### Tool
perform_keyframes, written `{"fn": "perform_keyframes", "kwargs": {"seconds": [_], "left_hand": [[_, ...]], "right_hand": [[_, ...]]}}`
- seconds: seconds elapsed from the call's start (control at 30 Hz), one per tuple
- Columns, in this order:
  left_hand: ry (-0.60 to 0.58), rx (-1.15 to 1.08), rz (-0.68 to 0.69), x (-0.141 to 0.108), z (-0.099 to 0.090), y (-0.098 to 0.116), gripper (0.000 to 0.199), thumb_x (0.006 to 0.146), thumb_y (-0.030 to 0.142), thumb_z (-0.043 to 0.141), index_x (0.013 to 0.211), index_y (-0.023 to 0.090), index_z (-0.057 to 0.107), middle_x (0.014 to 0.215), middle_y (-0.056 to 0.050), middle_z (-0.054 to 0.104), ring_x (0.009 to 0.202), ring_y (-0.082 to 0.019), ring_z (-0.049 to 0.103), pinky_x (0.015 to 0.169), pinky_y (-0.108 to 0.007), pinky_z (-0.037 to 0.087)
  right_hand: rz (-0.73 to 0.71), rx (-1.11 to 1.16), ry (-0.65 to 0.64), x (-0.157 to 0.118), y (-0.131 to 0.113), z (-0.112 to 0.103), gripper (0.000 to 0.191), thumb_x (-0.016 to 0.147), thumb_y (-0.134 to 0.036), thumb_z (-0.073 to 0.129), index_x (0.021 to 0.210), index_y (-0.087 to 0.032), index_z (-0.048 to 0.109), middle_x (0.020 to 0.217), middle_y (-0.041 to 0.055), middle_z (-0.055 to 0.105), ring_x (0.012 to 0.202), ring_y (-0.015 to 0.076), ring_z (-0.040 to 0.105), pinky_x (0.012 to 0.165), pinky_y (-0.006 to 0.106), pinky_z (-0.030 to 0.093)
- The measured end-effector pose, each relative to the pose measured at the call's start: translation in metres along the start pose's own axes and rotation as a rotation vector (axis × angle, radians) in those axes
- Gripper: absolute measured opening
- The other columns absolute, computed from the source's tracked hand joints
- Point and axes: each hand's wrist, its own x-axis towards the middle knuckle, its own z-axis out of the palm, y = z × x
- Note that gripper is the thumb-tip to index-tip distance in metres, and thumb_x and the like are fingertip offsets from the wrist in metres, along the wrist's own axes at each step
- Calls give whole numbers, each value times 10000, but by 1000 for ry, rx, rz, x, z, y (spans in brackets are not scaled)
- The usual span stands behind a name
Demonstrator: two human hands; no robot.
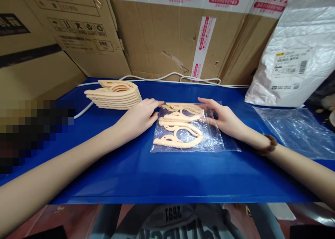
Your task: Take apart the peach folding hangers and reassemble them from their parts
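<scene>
A clear plastic bag (213,137) lies flat on the blue table, holding several beige folding clothes hangers (187,144). At the bag's upper left edge is my left hand (140,115), its fingers stretched out and the thumb apart, the fingertips touching the plastic. My right hand (223,116) rests at the bag's right side with its fingers spread; some fingertips sit behind or beneath the film, and I cannot tell which. Behind my left hand stands a neat stack of matching beige hangers (115,98), partly hidden by that hand.
Cardboard boxes (162,40) wall off the back and left. A white cable (157,79) runs along the table's (146,176) rear. At right stand a white mailing bag (293,57) and, before it, a flat clear plastic bag (295,134). The table's front edge is near my body.
</scene>
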Motion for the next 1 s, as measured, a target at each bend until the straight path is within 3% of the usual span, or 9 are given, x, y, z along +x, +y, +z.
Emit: {"fn": "perform_keyframes", "kwargs": {"seconds": [0.33, 0.47, 0.63, 1.0], "left_hand": [[25, -116, -41, 0, 2, -1, 450, 948, 252, 436, 1352, 100, 562, 1240, -138, 652, 1150, -263, 625, 1022, -431, 496], [24, -100, -31, 0, 6, -1, 481, 961, 226, 394, 1399, 58, 502, 1295, -171, 573, 1178, -267, 589, 1078, -453, 457], [37, -84, -26, 2, 9, -2, 424, 961, 177, 370, 1345, 101, 532, 1249, -144, 583, 1165, -266, 581, 1074, -457, 458], [23, -63, -43, 3, 9, 0, 358, 958, 157, 379, 1278, 102, 531, 1242, -149, 575, 1184, -280, 567, 1071, -458, 456]], "right_hand": [[-27, 55, -20, 10, 0, 2, 618, 896, -469, 665, 1445, -246, 491, 1305, 97, 681, 1076, 281, 672, 814, 416, 539], [-22, 39, -38, 9, -1, 1, 594, 922, -449, 625, 1464, -254, 477, 1349, 95, 655, 1124, 286, 650, 821, 421, 535], [-8, 71, -78, 9, -1, 1, 581, 956, -424, 571, 1493, -247, 438, 1381, 96, 630, 1188, 285, 620, 860, 441, 531], [1, 122, -41, 10, -1, 6, 582, 928, -425, 626, 1457, -227, 484, 1305, 95, 677, 1063, 265, 652, 875, 442, 512]]}}
